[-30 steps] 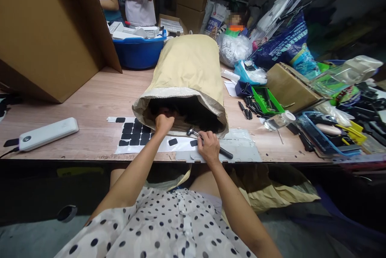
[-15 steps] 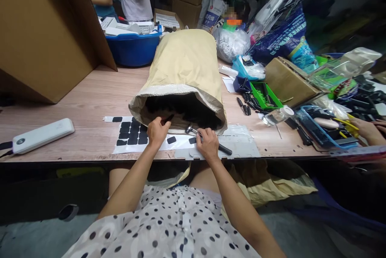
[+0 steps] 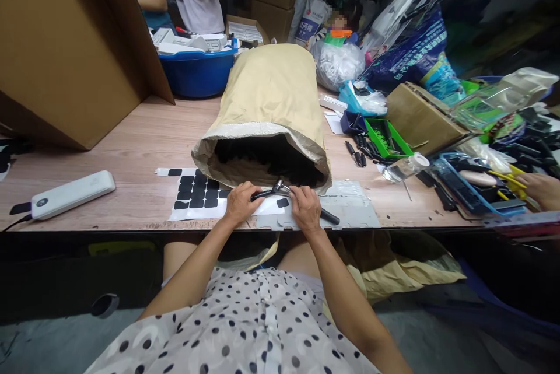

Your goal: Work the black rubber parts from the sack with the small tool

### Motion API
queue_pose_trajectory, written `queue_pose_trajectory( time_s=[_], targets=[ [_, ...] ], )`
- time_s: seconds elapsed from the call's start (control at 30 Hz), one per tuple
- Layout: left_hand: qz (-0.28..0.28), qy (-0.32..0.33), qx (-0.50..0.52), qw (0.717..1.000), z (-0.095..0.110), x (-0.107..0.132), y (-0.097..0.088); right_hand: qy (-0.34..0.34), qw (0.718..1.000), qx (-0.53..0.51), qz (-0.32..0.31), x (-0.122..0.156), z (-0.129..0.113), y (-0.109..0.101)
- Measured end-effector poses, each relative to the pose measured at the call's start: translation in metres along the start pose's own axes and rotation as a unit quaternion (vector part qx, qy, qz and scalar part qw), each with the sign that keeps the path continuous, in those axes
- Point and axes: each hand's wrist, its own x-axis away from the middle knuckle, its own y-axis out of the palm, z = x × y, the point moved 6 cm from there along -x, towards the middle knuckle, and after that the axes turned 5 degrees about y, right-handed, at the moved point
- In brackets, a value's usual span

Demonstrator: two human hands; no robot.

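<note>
My left hand [image 3: 241,202] pinches a small dark elongated part [image 3: 261,194] at the front lip of a tan sack [image 3: 273,85]. The sack lies on its side with its mouth towards me, and many black pieces [image 3: 262,154] show inside. In my right hand [image 3: 305,208] is a small hammer [image 3: 329,216], gripped around its shaft, with its black handle end sticking out to the right. The hammer's metal head meets or overlaps the dark part; contact cannot be made out. Under the left hand's side lies a white sheet with black rounded stickers [image 3: 198,194].
A white power bank [image 3: 72,194] with a cable lies left. A grey board [image 3: 359,208] sits under my right hand. Right are a green tray [image 3: 388,137], clear bottle [image 3: 406,168] and blue basket [image 3: 464,184], with another person's hand [image 3: 542,190]. A blue tub [image 3: 196,73] stands behind.
My left hand has moved from the sack's mouth down and right to the hammer head, bringing the dark part along. My right hand stays on the hammer. The view has shifted slightly.
</note>
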Motion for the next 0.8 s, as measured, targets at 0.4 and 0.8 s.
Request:
queue_pose_trajectory(
  time_s=[0.4,0.8],
  targets=[
    [-0.02,-0.03,0.017,0.999,-0.001,-0.002,0.003,0.035,0.992,-0.124,-0.009,0.016,-0.031,-0.028],
    [-0.02,-0.04,0.024,0.999,0.001,-0.004,0.004,0.008,0.998,-0.059,-0.024,0.017,-0.052,-0.027]
  ],
)
